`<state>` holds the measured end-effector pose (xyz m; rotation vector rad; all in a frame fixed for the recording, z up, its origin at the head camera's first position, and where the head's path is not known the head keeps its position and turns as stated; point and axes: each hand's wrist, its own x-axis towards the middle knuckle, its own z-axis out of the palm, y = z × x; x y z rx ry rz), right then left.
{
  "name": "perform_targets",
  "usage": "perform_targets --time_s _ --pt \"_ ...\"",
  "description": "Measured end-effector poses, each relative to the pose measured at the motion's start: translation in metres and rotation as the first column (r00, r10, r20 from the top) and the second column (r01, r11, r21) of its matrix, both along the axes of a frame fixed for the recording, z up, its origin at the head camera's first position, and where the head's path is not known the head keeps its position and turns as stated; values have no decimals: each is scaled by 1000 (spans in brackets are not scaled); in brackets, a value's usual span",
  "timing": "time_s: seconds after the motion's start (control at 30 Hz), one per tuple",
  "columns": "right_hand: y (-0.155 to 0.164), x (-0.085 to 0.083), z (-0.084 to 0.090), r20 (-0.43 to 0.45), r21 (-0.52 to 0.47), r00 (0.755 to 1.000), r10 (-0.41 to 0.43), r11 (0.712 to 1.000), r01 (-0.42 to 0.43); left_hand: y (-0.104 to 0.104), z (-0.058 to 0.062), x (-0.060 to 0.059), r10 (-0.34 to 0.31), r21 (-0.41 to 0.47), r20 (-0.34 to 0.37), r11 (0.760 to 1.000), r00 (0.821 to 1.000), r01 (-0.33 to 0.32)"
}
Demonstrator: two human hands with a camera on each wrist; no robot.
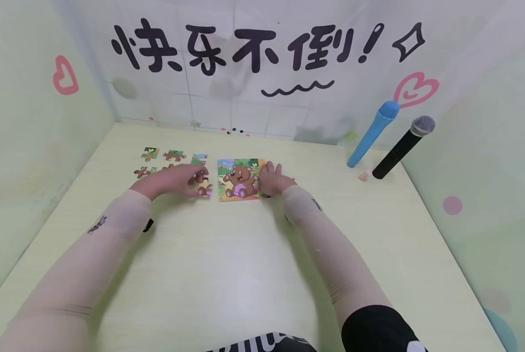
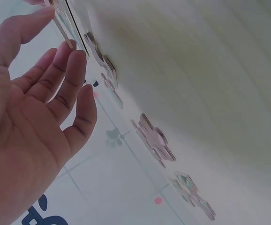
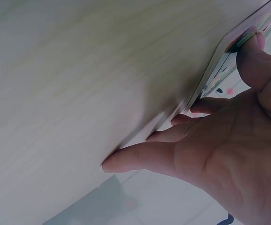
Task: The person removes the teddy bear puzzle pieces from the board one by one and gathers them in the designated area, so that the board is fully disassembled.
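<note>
My left hand [image 1: 174, 178] pinches a thin jigsaw piece [image 2: 63, 30] between thumb and fingertips, its edge facing the wrist camera. In the head view the piece, with brown and pink printing, shows at the fingertips, left of the bear puzzle board [image 1: 240, 183]. That square board lies flat, with a smiling brown bear on it. At its right edge rests my right hand [image 1: 273, 181], fingers extended and partly covering that side. The right wrist view has the thumb [image 3: 252, 54] on the board's edge and the other fingertips down on the table.
Several loose jigsaw pieces lie at the back left, among them a green one [image 1: 150, 154] and a brown one [image 1: 174, 155]. A blue microphone [image 1: 370, 137] and a black microphone [image 1: 399, 151] stand tilted at the back right, near a small pinkish object [image 1: 363, 176].
</note>
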<state>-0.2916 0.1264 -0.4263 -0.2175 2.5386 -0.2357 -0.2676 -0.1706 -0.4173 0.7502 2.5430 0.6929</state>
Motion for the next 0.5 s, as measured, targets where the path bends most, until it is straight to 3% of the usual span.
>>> perform_targets --time_s 0.5 --pt "-1 2 3 -2 17 1000 11 1000 -11 -23 -3 17 10 -20 -13 1000 1000 -10"
